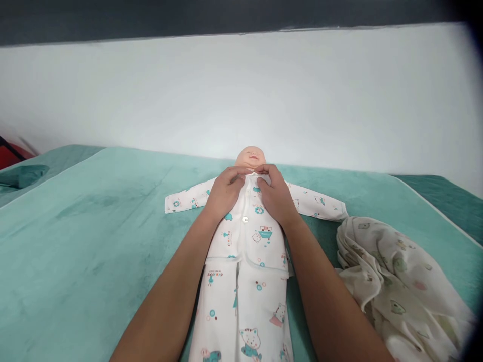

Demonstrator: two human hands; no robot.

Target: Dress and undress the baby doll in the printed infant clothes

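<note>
A baby doll (252, 155) lies on its back, its head toward the wall. It wears a white printed jacket (264, 241) with both sleeves spread out sideways, above matching trousers (260, 311). At the neck, my left hand (228, 188) pinches the collar edge on one side. Opposite it, my right hand (275, 188) grips the other collar edge, fingertips close to those of the left. A button (245, 219) shows on the front edge lower down the chest. The fingers partly hide the collar.
A crumpled printed cloth (403, 281) lies to the right of the doll. Green fabric (94, 241) covers the surface underneath. A white wall (188, 95) rises behind the head. Something red (9, 153) shows at the far left edge.
</note>
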